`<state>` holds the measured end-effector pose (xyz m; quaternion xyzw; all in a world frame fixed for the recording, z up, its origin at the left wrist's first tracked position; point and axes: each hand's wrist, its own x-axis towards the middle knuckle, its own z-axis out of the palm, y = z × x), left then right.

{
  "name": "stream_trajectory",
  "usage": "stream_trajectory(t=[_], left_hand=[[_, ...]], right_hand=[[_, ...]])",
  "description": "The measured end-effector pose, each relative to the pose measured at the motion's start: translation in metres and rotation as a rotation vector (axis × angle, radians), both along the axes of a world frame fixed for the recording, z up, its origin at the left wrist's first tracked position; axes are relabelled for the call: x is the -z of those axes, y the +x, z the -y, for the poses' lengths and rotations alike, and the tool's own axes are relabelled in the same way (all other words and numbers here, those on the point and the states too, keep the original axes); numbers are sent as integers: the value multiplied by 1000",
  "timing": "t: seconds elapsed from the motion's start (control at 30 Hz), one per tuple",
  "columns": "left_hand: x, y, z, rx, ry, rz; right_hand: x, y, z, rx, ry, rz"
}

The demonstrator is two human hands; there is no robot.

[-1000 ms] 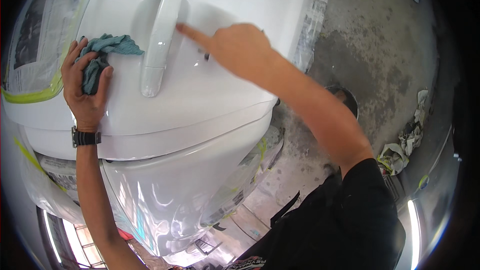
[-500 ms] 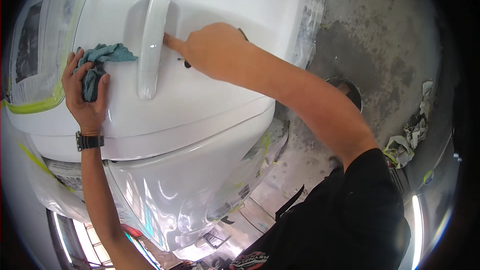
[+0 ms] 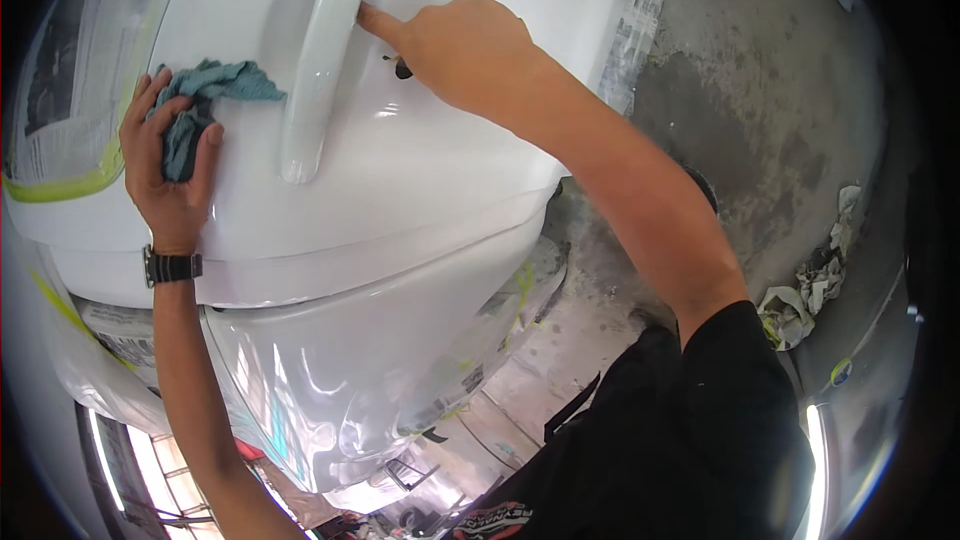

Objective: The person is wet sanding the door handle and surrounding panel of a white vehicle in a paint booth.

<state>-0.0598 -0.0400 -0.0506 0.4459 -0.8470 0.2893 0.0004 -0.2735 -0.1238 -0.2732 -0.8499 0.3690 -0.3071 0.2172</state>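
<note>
A white car door (image 3: 440, 155) with a long white handle (image 3: 322, 70) fills the upper left. My left hand (image 3: 165, 155) lies against the panel left of the handle, its fingers curled round a crumpled blue-green cloth (image 3: 235, 80). One corner of the cloth reaches the handle. Right of the handle, my right hand (image 3: 465, 50) has its index finger stretched out, the tip at the handle's edge over the recess. Its other fingers are curled under. A small dark thing (image 3: 404, 68) shows below that hand; whether it is held or part of the door, I cannot tell.
Plastic sheeting (image 3: 85, 70) edged with yellow-green tape (image 3: 65, 188) covers the window at left. Masking paper (image 3: 640, 20) lines the panel's right edge. Crumpled paper (image 3: 790, 315) lies on the stained grey floor (image 3: 740, 60) at right.
My right hand has moved up along the handle, its fingertip nearer the handle's upper end. My left hand stays on the cloth at the panel. The view has shifted slightly.
</note>
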Motion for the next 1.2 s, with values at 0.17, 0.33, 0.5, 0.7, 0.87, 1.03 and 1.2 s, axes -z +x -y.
stream_trajectory(t=[0.17, 0.33, 0.5, 0.7, 0.87, 1.03, 1.2], left_hand=[[2, -1, 1, 25, -11, -50], [3, -1, 4, 52, -45, -96], [-2, 2, 0, 101, -73, -99], [8, 11, -1, 81, -35, -182], [10, 18, -1, 82, -70, -210], [16, 21, 4, 77, -93, -227], [13, 17, 6, 86, -112, -201]], right_hand=[[-1, 4, -11, -22, -1, -22], [-2, 9, -13, 78, -59, -88], [-1, 12, -1, 188, -209, -126], [9, 15, -1, 149, -161, -266], [-6, 6, -9, 94, -108, -259], [-3, -1, -18, 16, -88, -198], [30, -18, -5, 70, -87, 46]])
